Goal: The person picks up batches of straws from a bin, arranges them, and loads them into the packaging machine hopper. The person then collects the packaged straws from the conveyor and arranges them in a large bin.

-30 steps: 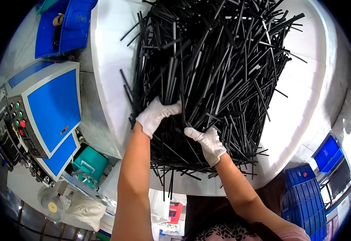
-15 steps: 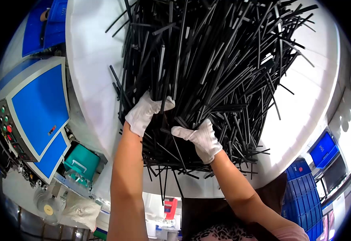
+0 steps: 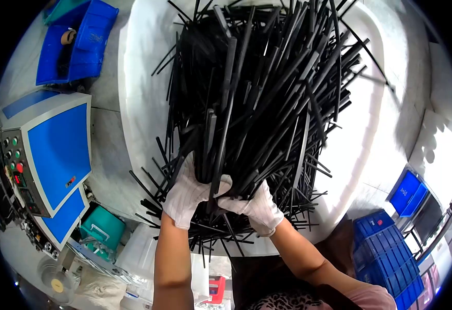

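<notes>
A large heap of thin black rods (image 3: 267,103) fills a white tub (image 3: 143,67). At the heap's near side, my left hand (image 3: 192,194), in a white glove, is wrapped round several rods that point up and away. My right hand (image 3: 257,209), gloved too, closes round the bottom of another bundle just to the right. The thumbs are close together, near the rods' lower ends. The fingers of both hands are partly hidden behind the rods.
On the left are a blue and white machine (image 3: 58,150) with buttons, a blue bin (image 3: 73,46) and a green container (image 3: 102,227). Blue crates (image 3: 383,253) stand at the lower right, with a blue box (image 3: 412,194) beyond. A red object (image 3: 216,289) lies below the tub.
Both hands have come closer together and lower in the view. The rods between them now stand out above the heap, raised and gathered. The camera view has shifted.
</notes>
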